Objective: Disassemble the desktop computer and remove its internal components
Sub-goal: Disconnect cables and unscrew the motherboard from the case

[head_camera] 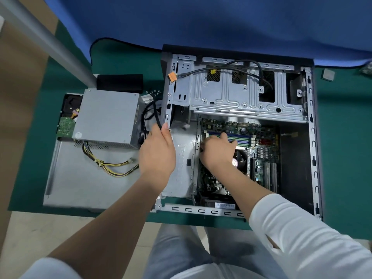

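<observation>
Green matting covers the bench, with a blue cloth draped along its far edge. Lying open on its side in front of me is the grey steel desktop computer case, its green motherboard facing up so I can reach straight down into it. Already out and parked to my left, clear of the work, are the grey boxy power supply with its yellow-and-black wire bundle, both resting on the flat grey side panel.

My left hand is closed around a black cable at the case's left wall, holding it up and out of the way. My right hand reaches onto the board by the blue and green memory slots, fingers curled down near the CPU cooler fan; whether they grip anything I cannot tell, since the hand hides it. I judge I am freeing a connector or latch there.
</observation>
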A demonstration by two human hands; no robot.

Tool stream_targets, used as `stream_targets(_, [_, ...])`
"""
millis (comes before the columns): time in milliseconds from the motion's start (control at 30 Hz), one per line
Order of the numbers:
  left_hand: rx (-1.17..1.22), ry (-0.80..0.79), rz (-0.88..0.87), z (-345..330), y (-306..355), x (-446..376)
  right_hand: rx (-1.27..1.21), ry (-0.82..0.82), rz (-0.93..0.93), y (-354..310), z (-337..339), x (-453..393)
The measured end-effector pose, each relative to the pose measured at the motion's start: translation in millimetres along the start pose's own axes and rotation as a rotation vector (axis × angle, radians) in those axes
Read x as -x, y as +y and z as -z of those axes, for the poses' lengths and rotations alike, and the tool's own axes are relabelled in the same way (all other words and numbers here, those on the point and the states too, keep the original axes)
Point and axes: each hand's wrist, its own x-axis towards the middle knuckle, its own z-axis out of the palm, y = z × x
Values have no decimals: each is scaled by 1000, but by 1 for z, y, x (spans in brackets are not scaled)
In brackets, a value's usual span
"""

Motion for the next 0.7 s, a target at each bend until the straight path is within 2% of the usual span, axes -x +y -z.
stream_targets(67, [-1, -1, -3, 0, 0, 0, -27, 7, -9, 0, -1, 0])
stream_targets(267, [-6, -5, -7, 0, -1, 0, 47, 62, 154, 12, -7, 3])
stream_targets(500, [6, -2, -7, 0, -2, 0, -44, 40, -17, -1, 0, 4])
stream_targets(700, [-8, -16, 2, 1, 0, 1, 45, 30, 96, 8, -1, 4])
